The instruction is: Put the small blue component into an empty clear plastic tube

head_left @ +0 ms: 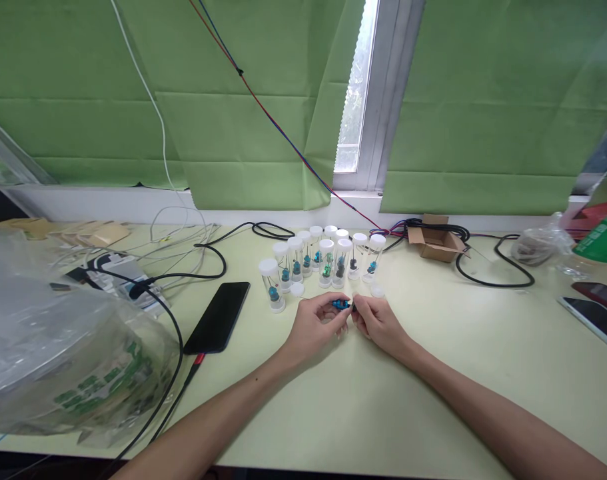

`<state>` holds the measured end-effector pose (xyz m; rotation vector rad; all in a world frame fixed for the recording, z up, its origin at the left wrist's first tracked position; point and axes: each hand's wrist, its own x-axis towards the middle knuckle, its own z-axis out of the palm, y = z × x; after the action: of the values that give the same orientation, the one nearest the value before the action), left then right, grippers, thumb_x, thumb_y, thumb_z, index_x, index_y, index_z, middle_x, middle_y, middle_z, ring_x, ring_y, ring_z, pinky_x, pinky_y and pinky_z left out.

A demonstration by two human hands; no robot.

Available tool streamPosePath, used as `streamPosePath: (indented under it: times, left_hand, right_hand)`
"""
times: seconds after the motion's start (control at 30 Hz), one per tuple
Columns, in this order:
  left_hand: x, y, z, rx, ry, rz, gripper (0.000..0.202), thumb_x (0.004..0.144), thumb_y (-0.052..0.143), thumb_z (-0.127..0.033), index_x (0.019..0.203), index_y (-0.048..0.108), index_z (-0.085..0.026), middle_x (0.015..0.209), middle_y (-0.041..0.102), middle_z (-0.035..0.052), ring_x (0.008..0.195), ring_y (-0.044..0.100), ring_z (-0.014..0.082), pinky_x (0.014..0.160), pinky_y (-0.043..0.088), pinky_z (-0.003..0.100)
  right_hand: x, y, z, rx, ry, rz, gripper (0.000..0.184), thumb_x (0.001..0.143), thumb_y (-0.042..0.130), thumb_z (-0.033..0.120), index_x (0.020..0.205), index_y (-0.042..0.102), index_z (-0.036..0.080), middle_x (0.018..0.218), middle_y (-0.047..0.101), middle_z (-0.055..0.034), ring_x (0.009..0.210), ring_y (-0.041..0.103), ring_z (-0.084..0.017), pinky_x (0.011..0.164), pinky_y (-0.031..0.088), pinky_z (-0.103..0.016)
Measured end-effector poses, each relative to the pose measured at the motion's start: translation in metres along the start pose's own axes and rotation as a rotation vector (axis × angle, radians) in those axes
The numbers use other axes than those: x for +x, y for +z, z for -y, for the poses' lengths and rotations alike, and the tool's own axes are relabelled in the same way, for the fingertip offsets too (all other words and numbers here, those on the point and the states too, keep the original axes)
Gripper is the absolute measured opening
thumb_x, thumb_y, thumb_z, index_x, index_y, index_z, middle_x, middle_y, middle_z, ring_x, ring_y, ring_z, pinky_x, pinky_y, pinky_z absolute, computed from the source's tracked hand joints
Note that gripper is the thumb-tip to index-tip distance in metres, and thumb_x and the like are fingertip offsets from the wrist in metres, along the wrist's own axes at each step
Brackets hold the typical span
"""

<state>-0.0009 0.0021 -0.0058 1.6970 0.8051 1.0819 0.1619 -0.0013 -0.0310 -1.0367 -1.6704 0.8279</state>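
My left hand (316, 327) and my right hand (380, 323) meet over the pale green table (433, 373), both pinching a small blue part (340, 305) between their fingertips. Just behind the hands stand several clear vials with white caps (328, 257), each holding a small blue or green piece. One vial (272, 283) stands apart at the left. Two loose white caps (297, 289) (378, 291) lie on the table beside the hands.
A black phone (218, 315) on a cable lies left of my hands. A large clear plastic bag (48, 340) fills the left edge. A small open cardboard box (436, 241), black cables (488, 273) and two phones (596, 307) lie at the right.
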Motion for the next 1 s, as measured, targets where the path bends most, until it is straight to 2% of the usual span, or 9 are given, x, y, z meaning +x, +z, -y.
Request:
streamPosePath:
  times: [0.23,0.4,0.5,1.0]
  left_hand:
    - [0.000,0.001,-0.002,-0.086,-0.039,-0.021,0.023,0.081,0.062,-0.031,0.095,0.063,-0.014,0.062,0.060,0.0014,0.052,0.053,0.0105,0.055,0.046,0.024]
    - [0.003,-0.001,-0.003,-0.132,-0.053,-0.060,0.023,0.080,0.063,-0.032,0.094,0.062,-0.014,0.056,0.059,0.0006,0.050,0.053,0.0112,0.053,0.045,0.024]
    - [0.005,-0.002,-0.002,-0.150,-0.071,-0.082,0.024,0.079,0.064,-0.032,0.094,0.062,-0.014,0.055,0.059,0.0005,0.051,0.054,0.0120,0.052,0.045,0.024]
    - [0.005,-0.002,-0.003,-0.163,-0.066,-0.034,0.031,0.079,0.063,-0.040,0.094,0.063,-0.013,0.058,0.060,0.0011,0.051,0.055,0.0122,0.052,0.046,0.025]
  right_hand:
    - [0.000,0.000,0.006,-0.009,0.007,-0.007,0.046,0.097,0.033,0.043,0.060,0.044,0.019,0.045,0.041,0.0042,0.042,0.037,-0.009,0.046,0.032,-0.023]
    - [-0.001,-0.002,0.012,0.026,0.016,0.028,0.024,0.095,0.041,0.040,0.085,0.047,0.019,0.049,0.042,0.0077,0.041,0.034,-0.008,0.042,0.028,-0.021]
    - [-0.002,-0.002,0.013,0.036,0.006,0.050,0.019,0.094,0.043,0.038,0.095,0.045,0.020,0.051,0.044,0.0083,0.042,0.034,-0.007,0.042,0.028,-0.020]
    - [-0.002,-0.003,0.011,-0.015,-0.009,0.070,0.026,0.094,0.039,0.042,0.088,0.047,0.018,0.049,0.041,0.0076,0.041,0.034,-0.007,0.042,0.029,-0.020]
